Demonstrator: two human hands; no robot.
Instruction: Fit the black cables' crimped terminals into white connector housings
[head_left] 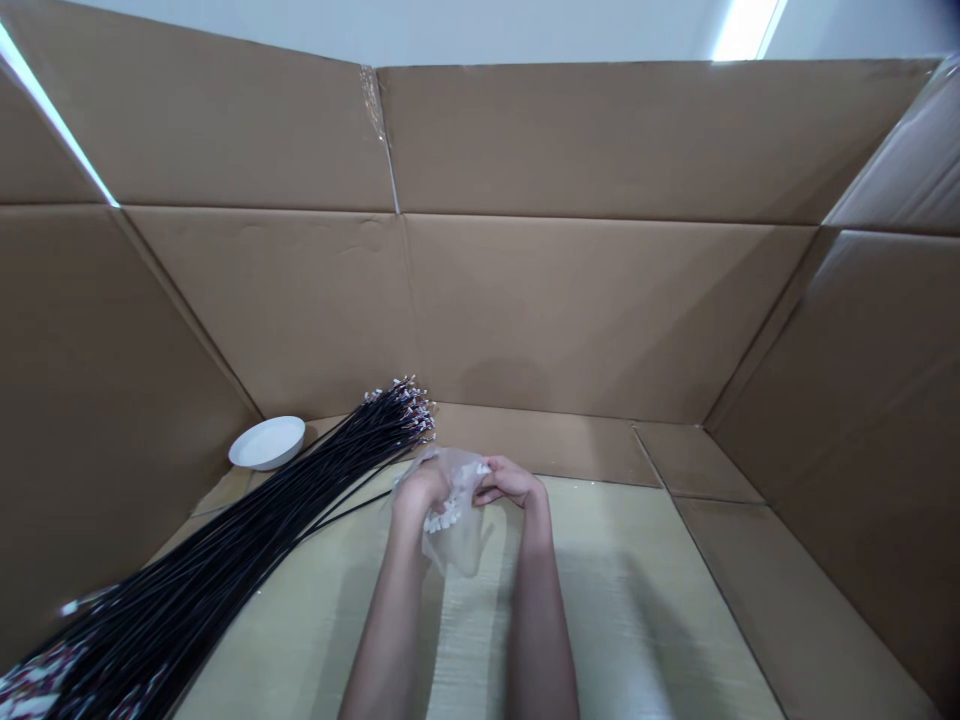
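A small clear plastic bag [455,535] with several small white pieces inside is held between both hands over the pale table top [637,620]. My left hand [418,492] grips the bag's upper left side with closed fingers. My right hand [510,483] pinches the bag's top edge from the right. The two hands nearly touch. A long bundle of thin black cables [247,540] lies just left of my left hand, its metal-tipped ends [409,405] pointing toward the back wall.
Tall cardboard walls [585,300] enclose the work area at the back and on both sides. A white shallow dish [268,442] sits in the back left corner beside the cable ends. Cardboard flaps [697,470] lie flat at the back right.
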